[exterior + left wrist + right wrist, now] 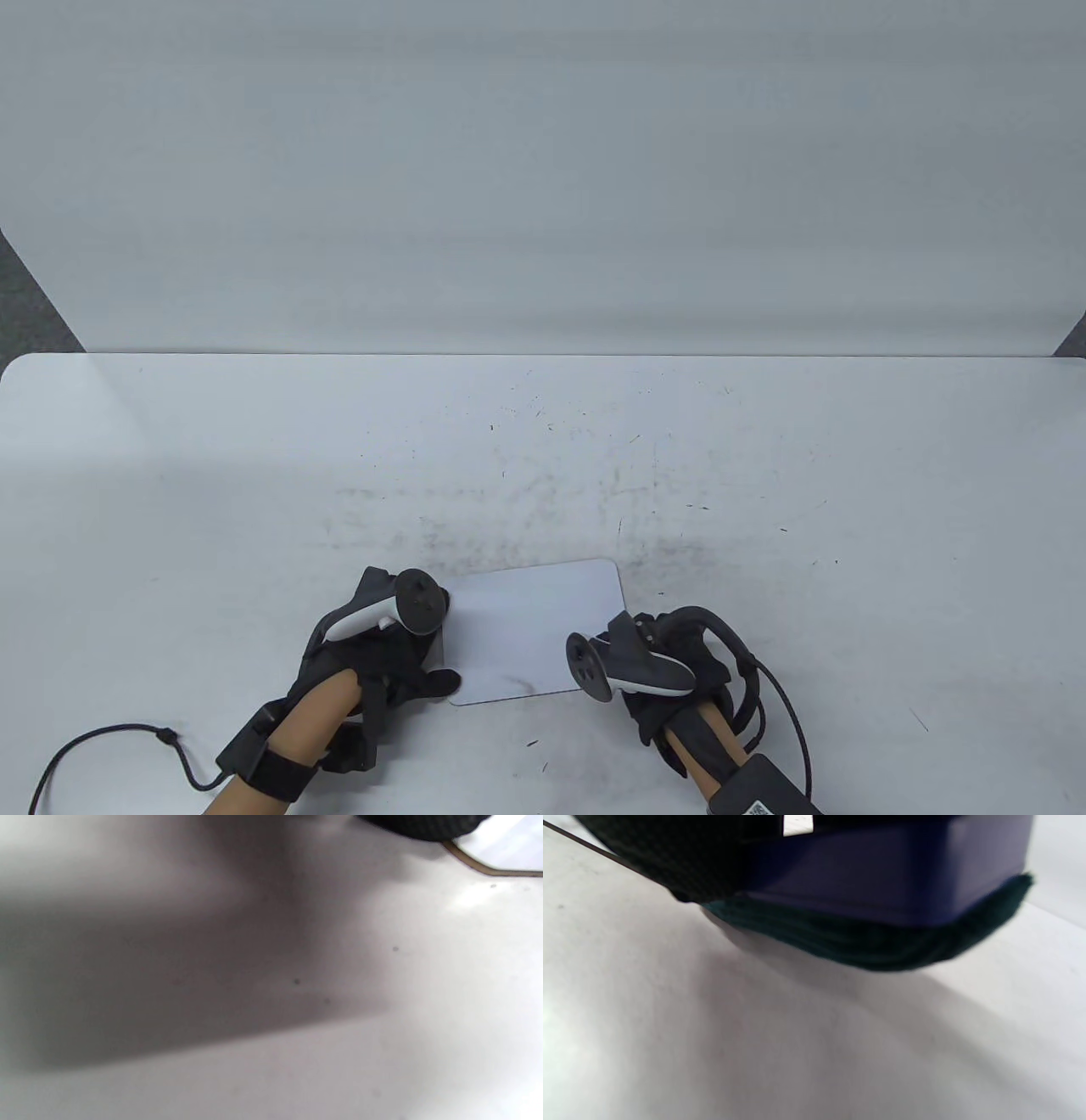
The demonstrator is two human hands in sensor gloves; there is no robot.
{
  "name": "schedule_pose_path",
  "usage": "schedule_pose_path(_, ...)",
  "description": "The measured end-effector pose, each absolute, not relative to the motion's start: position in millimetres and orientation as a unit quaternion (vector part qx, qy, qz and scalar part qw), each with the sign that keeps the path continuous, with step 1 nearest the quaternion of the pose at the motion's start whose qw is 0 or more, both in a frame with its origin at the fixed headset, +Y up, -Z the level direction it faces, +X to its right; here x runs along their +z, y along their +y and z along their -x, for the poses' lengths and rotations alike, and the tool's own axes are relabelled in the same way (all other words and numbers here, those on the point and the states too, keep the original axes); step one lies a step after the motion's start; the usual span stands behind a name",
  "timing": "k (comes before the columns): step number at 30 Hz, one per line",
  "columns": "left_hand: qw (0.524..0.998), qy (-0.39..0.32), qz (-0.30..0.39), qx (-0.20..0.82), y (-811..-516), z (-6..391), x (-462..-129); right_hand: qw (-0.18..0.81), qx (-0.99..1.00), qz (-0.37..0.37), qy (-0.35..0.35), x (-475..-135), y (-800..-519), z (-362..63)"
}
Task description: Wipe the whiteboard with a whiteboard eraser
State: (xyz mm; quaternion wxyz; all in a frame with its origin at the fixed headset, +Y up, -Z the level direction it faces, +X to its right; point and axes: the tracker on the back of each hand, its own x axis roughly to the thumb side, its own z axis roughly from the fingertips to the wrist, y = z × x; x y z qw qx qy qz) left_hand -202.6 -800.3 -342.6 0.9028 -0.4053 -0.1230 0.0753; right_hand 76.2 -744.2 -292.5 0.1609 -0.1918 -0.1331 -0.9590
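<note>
Your right hand (657, 671) grips the eraser (882, 887), blue body with dark felt, at the board's (534, 632) right edge, near side of the table (764, 475); felt contact cannot be told. Your left hand (373, 654) rests on the board's left edge, fingers (437, 682) flat; a faint mark (513, 679) sits near its near edge

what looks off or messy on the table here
The whiteboard lies slightly askew and keeps a faint dark smear near its front edge. Behind it the table is peppered with dark specks and smudges.
</note>
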Motion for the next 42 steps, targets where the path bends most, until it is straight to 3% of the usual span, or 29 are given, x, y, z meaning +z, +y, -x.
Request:
schedule_pose_path(2,0.903,-0.123,0.404,0.08,-799.6,202.8,-343.0,0.222,-0.955,0.144,-0.13,-292.0,-745.4,-90.7)
schedule_pose_path(4,0.91,-0.125,0.387,0.076,-795.0,203.4,-343.5,0.239,-0.96,0.12,-0.083,-295.1,-743.4,-105.4)
schedule_pose_path(6,0.924,-0.123,0.356,0.072,-786.6,204.9,-344.0,0.174,-0.978,0.096,-0.063,-301.3,-736.3,-125.5)
schedule_pose_path(8,0.943,-0.109,0.307,0.07,-772.4,207.8,-344.4,0.017,-0.998,0.064,-0.013,-306.6,-725.9,-151.7)
schedule_pose_path(10,0.964,-0.099,0.237,0.07,-752.6,211.6,-344.5,-0.077,-0.996,0.031,0.04,-309.9,-716.9,-172.1)
schedule_pose_path(13,0.984,-0.086,0.134,0.077,-722.7,216.3,-339.6,-0.167,-0.979,-0.02,0.116,-312.6,-709.4,-196.5)
schedule_pose_path(17,0.995,-0.072,0.028,0.07,-692.7,220.0,-328.7,-0.219,-0.962,-0.073,0.146,-317.5,-721.1,-213.4)
schedule_pose_path(21,0.995,-0.059,-0.055,0.052,-675.6,223.9,-318.2,-0.197,-0.966,-0.126,0.108,-320.8,-735.4,-230.2)
schedule_pose_path(24,0.994,-0.053,-0.084,0.049,-671.1,226.5,-311.2,-0.254,-0.949,-0.167,0.085,-317.6,-737.3,-242.3)
schedule_pose_path(26,0.994,-0.053,-0.088,0.046,-672.6,225.9,-308.5,-0.223,-0.955,-0.175,0.085,-315.2,-740.1,-247.5)
schedule_pose_path(29,0.994,-0.056,-0.09,0.024,-677.1,220.2,-305.9,-0.154,-0.966,-0.208,0.022,-313.9,-754.1,-256.0)
schedule_pose_path(35,0.992,-0.061,-0.097,-0.045,-682.0,206.8,-301.9,-0.112,-0.96,-0.256,-0.025,-319.6,-762.3,-262.4)
schedule_pose_path(39,0.992,-0.059,-0.097,-0.062,-683.9,203.8,-301.1,-0.042,-0.953,-0.278,-0.111,-320.5,-770.7,-264.1)
schedule_pose_path(42,0.992,-0.061,-0.092,-0.065,-687.3,203.2,-301.8,0.008,-0.959,-0.272,-0.086,-315.5,-760.4,-263.6)
